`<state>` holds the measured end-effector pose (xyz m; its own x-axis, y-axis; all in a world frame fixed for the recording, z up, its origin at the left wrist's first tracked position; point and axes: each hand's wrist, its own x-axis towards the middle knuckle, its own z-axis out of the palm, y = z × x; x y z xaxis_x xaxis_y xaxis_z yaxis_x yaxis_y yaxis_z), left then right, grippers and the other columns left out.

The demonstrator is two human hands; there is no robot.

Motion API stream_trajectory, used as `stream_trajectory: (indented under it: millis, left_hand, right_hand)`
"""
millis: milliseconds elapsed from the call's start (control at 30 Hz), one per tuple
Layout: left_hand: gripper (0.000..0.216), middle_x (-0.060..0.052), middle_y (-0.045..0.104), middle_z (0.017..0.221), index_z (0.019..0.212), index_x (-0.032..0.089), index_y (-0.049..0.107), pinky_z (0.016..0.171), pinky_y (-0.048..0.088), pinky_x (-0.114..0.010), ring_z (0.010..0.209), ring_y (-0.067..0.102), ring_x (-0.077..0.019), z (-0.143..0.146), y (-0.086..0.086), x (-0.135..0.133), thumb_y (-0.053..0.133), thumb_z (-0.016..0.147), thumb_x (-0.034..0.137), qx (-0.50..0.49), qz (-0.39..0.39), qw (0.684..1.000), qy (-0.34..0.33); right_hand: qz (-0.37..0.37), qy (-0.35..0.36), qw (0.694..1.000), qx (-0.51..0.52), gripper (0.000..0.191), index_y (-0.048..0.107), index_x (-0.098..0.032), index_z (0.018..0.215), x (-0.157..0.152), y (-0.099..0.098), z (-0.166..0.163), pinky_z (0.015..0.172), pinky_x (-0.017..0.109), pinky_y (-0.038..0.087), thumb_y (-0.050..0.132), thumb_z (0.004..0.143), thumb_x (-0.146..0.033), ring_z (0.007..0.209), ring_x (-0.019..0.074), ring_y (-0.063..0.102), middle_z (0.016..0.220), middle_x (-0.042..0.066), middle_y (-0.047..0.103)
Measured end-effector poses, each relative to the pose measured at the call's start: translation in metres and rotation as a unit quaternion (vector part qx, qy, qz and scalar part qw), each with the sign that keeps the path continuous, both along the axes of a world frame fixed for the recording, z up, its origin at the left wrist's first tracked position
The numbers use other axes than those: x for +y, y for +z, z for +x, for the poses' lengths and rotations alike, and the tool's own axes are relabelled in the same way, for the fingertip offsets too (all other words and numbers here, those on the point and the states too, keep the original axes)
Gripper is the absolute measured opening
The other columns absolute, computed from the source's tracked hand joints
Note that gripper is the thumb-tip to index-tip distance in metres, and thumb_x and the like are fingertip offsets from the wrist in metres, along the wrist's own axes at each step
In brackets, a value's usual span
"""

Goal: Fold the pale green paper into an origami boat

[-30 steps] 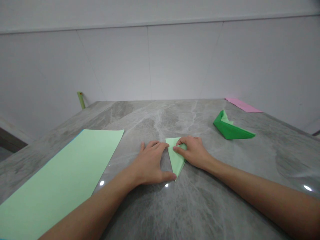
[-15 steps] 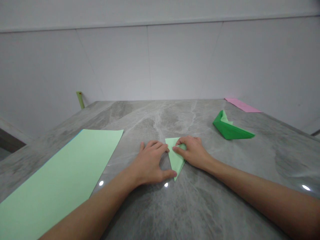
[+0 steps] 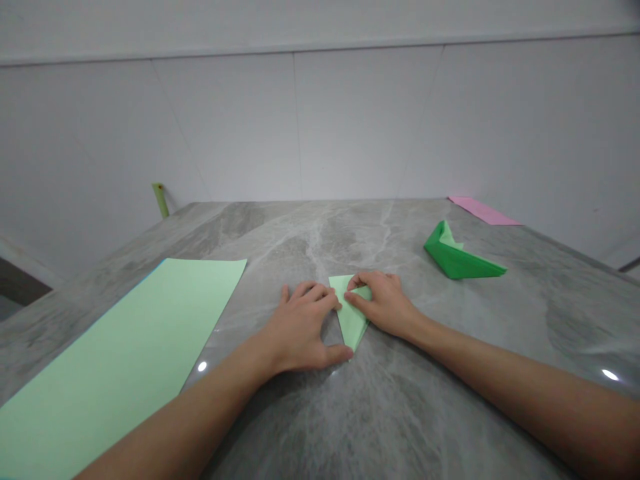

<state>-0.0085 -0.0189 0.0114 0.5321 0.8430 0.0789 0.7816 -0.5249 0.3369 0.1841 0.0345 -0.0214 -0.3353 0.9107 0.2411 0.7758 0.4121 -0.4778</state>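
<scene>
A small light green folded paper triangle [image 3: 351, 319] lies flat on the grey marble table [image 3: 380, 400], its point toward me. My left hand [image 3: 300, 330] rests on its left edge, fingertips at the upper edge and thumb pressed on the lower tip. My right hand [image 3: 383, 303] sits on the right side of the paper, with curled fingers pinching a folded flap near its top.
A large light green paper sheet [image 3: 120, 360] lies at the left. A dark green folded paper boat [image 3: 460, 257] stands at the right back, a pink sheet [image 3: 483, 210] beyond it by the wall. A green stick [image 3: 161, 199] leans at the far left corner.
My left fingers have crept right onto the paper's upper left edge and the thumb sits further over the lower tip. The right hand has barely moved.
</scene>
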Motion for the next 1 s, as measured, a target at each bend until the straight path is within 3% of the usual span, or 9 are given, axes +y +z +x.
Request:
stream_trajectory:
  millis: [167, 333, 467, 667, 1000]
  left_hand:
    - [0.057, -0.007, 0.053, 0.130, 0.112, 0.026, 0.054, 0.097, 0.027, -0.073, 0.124, 0.040, -0.0360, 0.000, -0.001, 0.000, 0.069, 0.067, 0.058, -0.005, -0.004, 1.000, 0.001]
    - [0.057, -0.008, 0.051, 0.131, 0.112, 0.025, 0.054, 0.099, 0.025, -0.073, 0.124, 0.040, -0.0354, 0.000, -0.002, 0.000, 0.067, 0.068, 0.060, -0.005, -0.002, 1.000, 0.001]
    - [0.057, -0.008, 0.051, 0.130, 0.113, 0.025, 0.053, 0.098, 0.025, -0.073, 0.124, 0.040, -0.0349, -0.001, -0.004, 0.000, 0.068, 0.067, 0.058, -0.002, -0.006, 1.000, 0.001]
    - [0.057, -0.008, 0.050, 0.129, 0.112, 0.027, 0.053, 0.100, 0.021, -0.074, 0.126, 0.038, -0.0352, -0.001, -0.006, 0.001, 0.070, 0.065, 0.055, -0.007, -0.013, 1.000, 0.005]
    - [0.058, -0.008, 0.047, 0.134, 0.113, 0.026, 0.053, 0.101, 0.019, -0.074, 0.129, 0.034, -0.0370, 0.000, -0.003, 0.000, 0.069, 0.066, 0.056, 0.007, -0.025, 1.000, 0.004]
  right_hand:
    - [0.095, 0.048, 0.994, -0.010, 0.061, 0.047, -0.016, 0.128, -0.015, 0.011, 0.009, 0.099, 0.050, 0.033, 0.063, 0.074, -0.041, 0.116, 0.0314, 0.047, 0.121, 0.014, 0.056]
    - [0.087, 0.133, 0.984, -0.079, 0.087, 0.030, -0.016, 0.142, -0.036, 0.017, 0.016, 0.110, 0.062, 0.011, 0.065, 0.070, -0.050, 0.139, 0.0385, 0.018, 0.143, 0.018, 0.035]
    - [0.039, 0.122, 0.987, -0.100, 0.093, 0.022, -0.015, 0.146, -0.041, 0.015, 0.012, 0.109, 0.065, 0.004, 0.064, 0.070, -0.047, 0.143, 0.0392, 0.000, 0.150, 0.020, 0.023]
    - [-0.028, 0.107, 0.988, -0.109, 0.105, 0.009, -0.012, 0.150, -0.035, 0.014, 0.008, 0.107, 0.067, 0.001, 0.066, 0.069, -0.047, 0.141, 0.0406, -0.015, 0.155, 0.024, 0.004]
    - [0.000, 0.076, 0.989, -0.128, 0.114, 0.000, -0.013, 0.151, -0.024, 0.018, 0.018, 0.106, 0.068, 0.000, 0.068, 0.067, -0.050, 0.140, 0.0402, -0.019, 0.156, 0.026, -0.004]
